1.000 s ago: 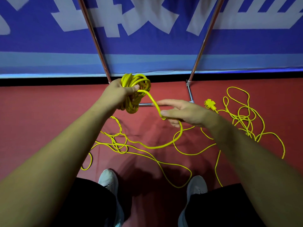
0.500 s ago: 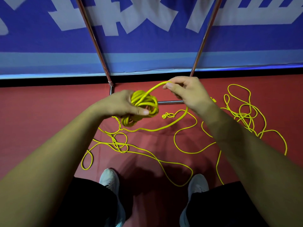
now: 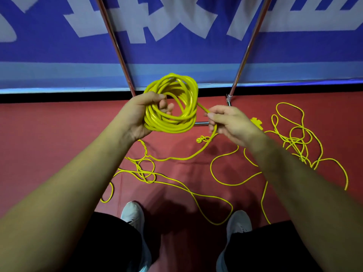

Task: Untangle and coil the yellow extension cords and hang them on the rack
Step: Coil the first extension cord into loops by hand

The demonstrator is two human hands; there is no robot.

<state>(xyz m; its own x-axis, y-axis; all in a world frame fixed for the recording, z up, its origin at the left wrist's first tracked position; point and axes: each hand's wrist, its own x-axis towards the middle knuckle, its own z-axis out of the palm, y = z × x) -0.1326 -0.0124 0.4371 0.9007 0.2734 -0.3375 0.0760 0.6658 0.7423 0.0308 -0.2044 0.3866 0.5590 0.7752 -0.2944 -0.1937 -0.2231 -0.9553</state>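
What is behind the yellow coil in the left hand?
Behind the coil in the left hand show the blue banner and one rack pole. The coil covers that pole's foot and part of the floor bar.

The only writing in view is on the blue banner at the back. Its large white strokes look like the lower parts of big characters, possibly Chinese, but the top edge of the frame cuts them off so that none can be read. Any print on the jacket of the yellow cord or on the white shoes is too small to tell.
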